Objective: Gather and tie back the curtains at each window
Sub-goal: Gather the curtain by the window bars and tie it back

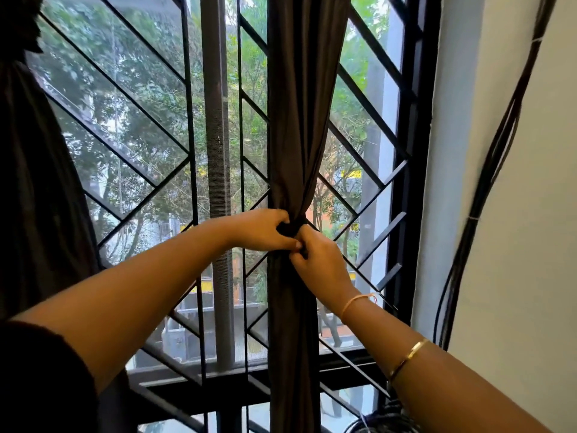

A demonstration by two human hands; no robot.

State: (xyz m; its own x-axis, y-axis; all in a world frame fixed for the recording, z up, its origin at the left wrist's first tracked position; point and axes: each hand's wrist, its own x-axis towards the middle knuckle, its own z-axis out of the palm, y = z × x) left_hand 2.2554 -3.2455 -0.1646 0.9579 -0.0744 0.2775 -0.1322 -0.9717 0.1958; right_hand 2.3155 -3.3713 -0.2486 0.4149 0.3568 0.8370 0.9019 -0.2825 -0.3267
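Observation:
A dark brown curtain (299, 120) hangs gathered into a narrow bundle in front of the window, pinched in at a dark knot or tie (290, 228) at mid height. My left hand (265, 229) grips the bundle at the knot from the left, fingers curled round the dark fabric. My right hand (318, 260) pinches the fabric just below and right of the knot. Both hands touch each other there. A second dark curtain (37, 182) hangs gathered at the far left edge.
A black metal grille (150, 120) with diagonal bars covers the window, trees and buildings behind it. A bundle of black cables (487, 182) runs down the white wall on the right and coils at the bottom (384, 420). The black window frame (415, 151) stands beside the curtain.

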